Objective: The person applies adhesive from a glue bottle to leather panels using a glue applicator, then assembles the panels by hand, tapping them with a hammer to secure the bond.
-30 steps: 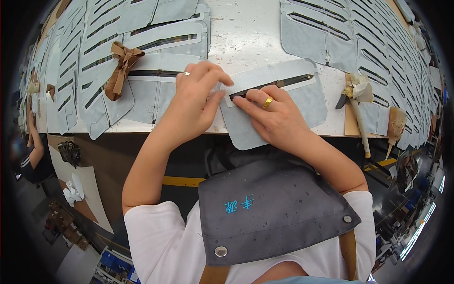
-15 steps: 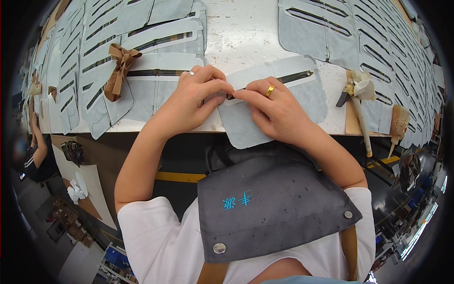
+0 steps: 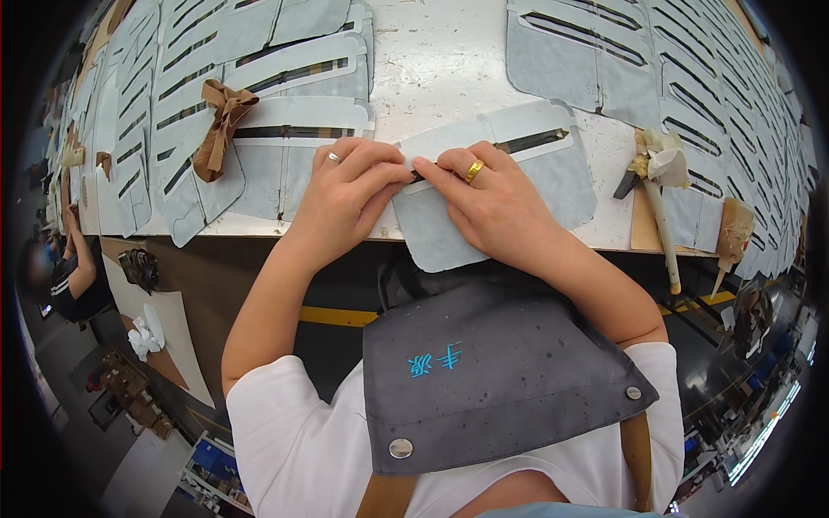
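Note:
A grey-blue fabric panel [image 3: 557, 177] with rounded corners lies at the table's near edge, its lower part hanging over. Across it runs a dark zipper-like strip [image 3: 531, 142] in a slot framed by a white band. My left hand [image 3: 350, 186], a silver ring on one finger, pinches at the strip's left end; the thumb tip is hidden. My right hand [image 3: 492, 194], with a gold ring, lies over the panel. Its bent fingers press together around the strip beside the left fingertips, and its index finger points left. The exact grip under both hands is covered.
Similar slotted panels [image 3: 302, 112] overlap at left, and more panels [image 3: 587, 73] spread at right. A brown cloth bow [image 3: 223, 129] rests at left. At right are a brush-like tool [image 3: 661, 203] with a pale handle and a nozzled glue bottle [image 3: 734, 233]. Another person [image 3: 78, 276] is far left.
My left fingertips have shifted slightly left and down along the strip's end. My right index finger has moved slightly left and up. The panel stays nearly in place.

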{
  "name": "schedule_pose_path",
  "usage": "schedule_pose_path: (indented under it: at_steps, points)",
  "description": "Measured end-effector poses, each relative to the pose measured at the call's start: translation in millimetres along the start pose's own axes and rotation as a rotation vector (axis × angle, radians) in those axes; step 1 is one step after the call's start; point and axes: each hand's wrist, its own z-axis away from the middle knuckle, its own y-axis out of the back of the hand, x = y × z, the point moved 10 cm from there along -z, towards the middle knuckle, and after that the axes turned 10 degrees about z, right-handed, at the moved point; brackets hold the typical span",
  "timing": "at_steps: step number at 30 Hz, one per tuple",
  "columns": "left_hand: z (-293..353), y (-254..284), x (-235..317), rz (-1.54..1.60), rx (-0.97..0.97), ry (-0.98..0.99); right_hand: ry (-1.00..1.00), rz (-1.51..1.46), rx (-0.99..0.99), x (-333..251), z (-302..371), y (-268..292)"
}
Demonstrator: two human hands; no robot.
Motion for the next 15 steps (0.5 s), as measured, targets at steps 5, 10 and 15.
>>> schedule_pose_path:
  at_steps: [5,10,15]
  points:
    - [13.3,6.4,1.8,0.015,0.043,-0.011,0.022,-0.002,0.038,-2.8,-1.5,5.7]
    - [15.6,6.4,2.7,0.025,0.06,-0.027,0.047,0.039,0.014,-4.5,0.4,2.4]
    - [15.9,5.3,5.3,0.017,0.071,-0.043,0.08,0.107,-0.03,-8.9,1.7,-0.7]
